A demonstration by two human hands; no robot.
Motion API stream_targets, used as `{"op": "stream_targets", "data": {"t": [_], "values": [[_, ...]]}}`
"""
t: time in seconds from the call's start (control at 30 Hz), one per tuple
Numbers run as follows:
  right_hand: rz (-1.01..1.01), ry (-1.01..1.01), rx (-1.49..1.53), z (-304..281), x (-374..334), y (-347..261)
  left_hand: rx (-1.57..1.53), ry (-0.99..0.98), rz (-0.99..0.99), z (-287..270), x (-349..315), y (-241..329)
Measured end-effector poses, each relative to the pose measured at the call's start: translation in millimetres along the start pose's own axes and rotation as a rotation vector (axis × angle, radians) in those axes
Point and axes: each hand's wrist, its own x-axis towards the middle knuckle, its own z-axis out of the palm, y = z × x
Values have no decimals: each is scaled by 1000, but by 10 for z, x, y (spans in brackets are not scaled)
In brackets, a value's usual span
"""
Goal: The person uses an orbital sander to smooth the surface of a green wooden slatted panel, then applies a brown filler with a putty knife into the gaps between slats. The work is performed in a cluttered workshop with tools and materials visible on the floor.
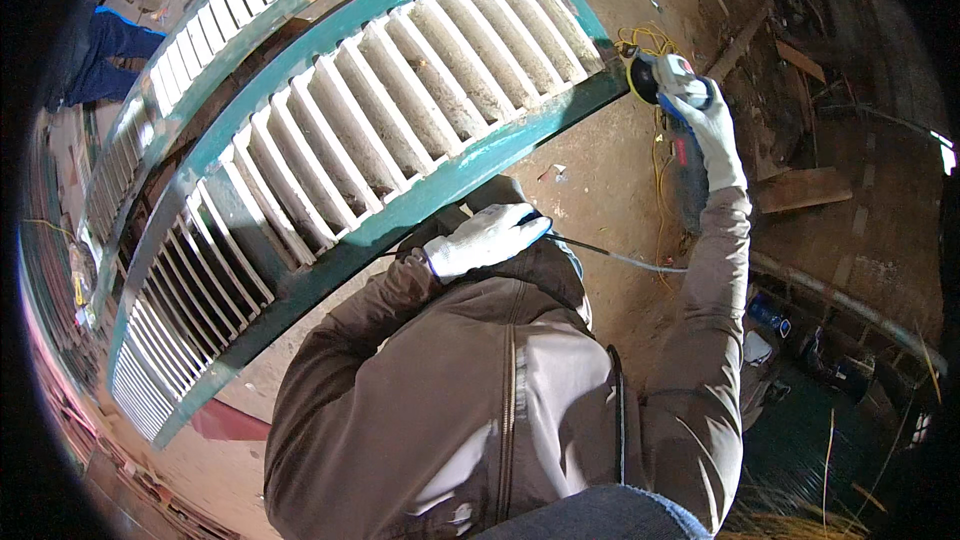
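Observation:
A louvered shutter (400, 210) with a worn teal frame and whitish slats slants across the view in front of me. At its far right corner, my right hand (708, 118), in a white glove with a blue palm, is closed around a sander (675, 72). The yellow-edged round pad (641, 78) faces the frame's end; whether it touches cannot be told. My left hand (487, 240), gloved alike, is close to my body beside the shutter's near edge. Its fingers are curled around a dark cord (615, 256) running off to the right.
A second louvered shutter (205, 45) stands behind the first. Dark blue cloth (105, 55) lies at the far left. A yellow cord (658, 175) trails over the floor below the sander. Wood pieces (803, 190), a blue can (768, 315) and clutter lie at right.

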Motion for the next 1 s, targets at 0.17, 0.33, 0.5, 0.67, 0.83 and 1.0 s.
{"op": "stream_targets", "data": {"t": [0.17, 0.33, 0.5, 0.67, 0.83, 1.0], "values": [[85, 147, 124, -138, -403, 677, -110, 55, 26, 61, 7, -90], [240, 178, 446, 109, -1023, 672, -37, -61, -175, -83, 34, 108], [284, 258, 476, 359, -1434, 782, 65, -89, -222, -106, 105, 233], [303, 340, 393, 443, -1676, 869, 73, -97, -272, 28, 143, 171], [341, 266, 478, 325, -1583, 785, 142, -162, -350, 280, 201, -1], [152, 199, 350, 103, -1061, 814, 138, -7, -400, 535, 400, 95]]}}
